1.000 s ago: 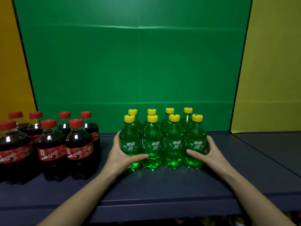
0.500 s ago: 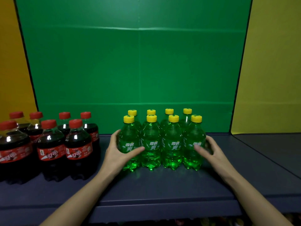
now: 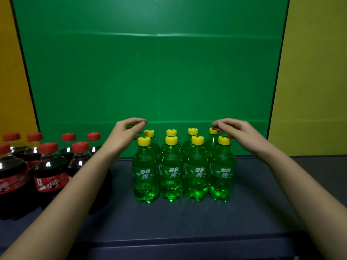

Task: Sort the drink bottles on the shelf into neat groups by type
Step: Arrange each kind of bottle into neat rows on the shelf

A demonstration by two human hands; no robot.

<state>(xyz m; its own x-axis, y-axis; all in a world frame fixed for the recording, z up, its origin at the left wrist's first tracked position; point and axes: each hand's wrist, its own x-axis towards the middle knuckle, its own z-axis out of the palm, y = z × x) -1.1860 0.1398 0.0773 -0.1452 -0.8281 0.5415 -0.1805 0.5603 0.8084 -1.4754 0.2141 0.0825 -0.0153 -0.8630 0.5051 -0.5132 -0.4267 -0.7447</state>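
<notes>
Several green soda bottles [image 3: 170,171] with yellow caps stand in two tight rows at the middle of the dark shelf [image 3: 187,220]. Several dark cola bottles [image 3: 49,177] with red caps stand grouped at the left. My left hand [image 3: 124,132] hovers at cap height by the back-left green bottle, fingers curled and apart, holding nothing. My right hand [image 3: 235,131] hovers over the back-right green bottle, with fingertips touching its yellow cap [image 3: 214,130].
A green backdrop [image 3: 150,72] stands right behind the bottles, with yellow panels [image 3: 315,81] at both sides. The shelf's front edge [image 3: 178,243] runs below my forearms. Bare shelf surface lies to the right of the green group.
Both hands let go of the sides of the green group and rose to the caps of the back row. The bottles stand where they were.
</notes>
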